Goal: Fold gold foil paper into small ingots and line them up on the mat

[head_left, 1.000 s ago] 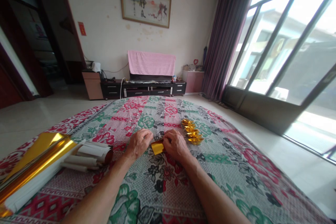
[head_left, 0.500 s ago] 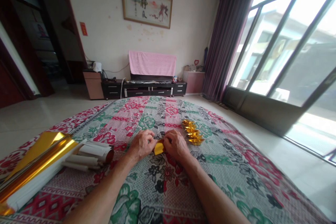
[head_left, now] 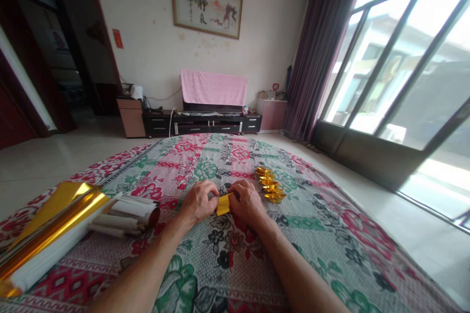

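A small piece of gold paper (head_left: 223, 204) is held between my two hands, above the middle of the flowered cloth (head_left: 205, 254). My left hand (head_left: 200, 201) pinches its left edge with thumb and fingers. On the other side, my right hand (head_left: 247, 199) grips the right edge, fingers curled. Just right of that hand, several folded gold paper pieces (head_left: 270, 187) stand in a short row on the cloth.
Rolls of gold paper (head_left: 69, 225) and white paper rolls (head_left: 127, 212) lie at the left of the table. Beyond the table are a low black cabinet (head_left: 211, 124) and a pink cloth (head_left: 215, 88). Glass doors are at the right.
More of the gold paper shows between my hands, and it looks flatter. My hands have hardly moved.
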A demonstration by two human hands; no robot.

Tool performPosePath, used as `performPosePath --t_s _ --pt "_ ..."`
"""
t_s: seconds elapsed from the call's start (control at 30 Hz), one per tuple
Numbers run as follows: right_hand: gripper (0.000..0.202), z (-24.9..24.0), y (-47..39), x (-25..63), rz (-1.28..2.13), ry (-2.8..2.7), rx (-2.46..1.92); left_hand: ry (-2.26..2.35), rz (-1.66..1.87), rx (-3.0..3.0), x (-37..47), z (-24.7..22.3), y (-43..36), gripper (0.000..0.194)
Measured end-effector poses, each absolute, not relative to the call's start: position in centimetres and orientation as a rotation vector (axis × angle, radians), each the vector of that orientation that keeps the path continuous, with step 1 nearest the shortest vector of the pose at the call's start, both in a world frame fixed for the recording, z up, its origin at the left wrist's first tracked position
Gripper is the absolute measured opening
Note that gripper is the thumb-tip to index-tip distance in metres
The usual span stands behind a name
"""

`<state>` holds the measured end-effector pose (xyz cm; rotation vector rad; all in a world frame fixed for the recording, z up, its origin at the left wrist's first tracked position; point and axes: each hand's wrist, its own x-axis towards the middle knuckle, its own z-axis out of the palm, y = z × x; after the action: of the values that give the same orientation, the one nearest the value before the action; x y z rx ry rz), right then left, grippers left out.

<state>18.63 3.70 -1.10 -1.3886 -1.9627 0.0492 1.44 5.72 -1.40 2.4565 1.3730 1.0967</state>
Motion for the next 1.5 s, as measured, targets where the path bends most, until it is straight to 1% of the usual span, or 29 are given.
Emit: performPosePath --t_s 0.17,0.43,0.57,0.73,0.93,1.1,1.17,1.33,1.5 --pt "0.008 -1.1 3.8 18.5 0.032 -1.932 -1.408 1.326 1.108 2.480 1.3 -1.5 5.8 0.013" --pt "0.009 -1.1 3.9 18.4 0.026 -1.903 -1.379 1.287 1.192 2.593 1.7 -0.7 5.5 0.014" --pt "0.009 -1.2 4.0 18.3 0.020 -1.891 -1.428 1.265 1.067 2.725 2.0 0.0 4.8 0.014" --pt "0.009 -1.4 4.1 18.3 0.000 -1.878 -1.462 1.256 0.904 2.792 1.9 0.2 4.5 0.019" --pt "0.009 -1.4 4.1 18.3 -0.027 -1.895 -1.477 1.149 0.905 2.742 1.7 -0.7 5.2 0.021" --pt "0.022 -0.5 3.3 18.2 -0.088 -1.995 -1.298 1.158 0.897 2.734 1.6 -0.9 5.3 0.021" --pt "0.020 -0.3 3.0 18.1 -0.029 -2.091 -1.208 1.160 0.888 2.734 1.6 -0.7 5.2 0.022" --pt "0.016 -0.2 2.5 18.7 0.181 -2.133 -1.148 1.122 0.902 2.731 1.4 -0.4 5.0 0.020" --pt "0.019 0.0 2.3 19.5 0.266 -2.158 -1.044 1.106 0.989 2.664 1.3 -0.4 4.9 0.018"
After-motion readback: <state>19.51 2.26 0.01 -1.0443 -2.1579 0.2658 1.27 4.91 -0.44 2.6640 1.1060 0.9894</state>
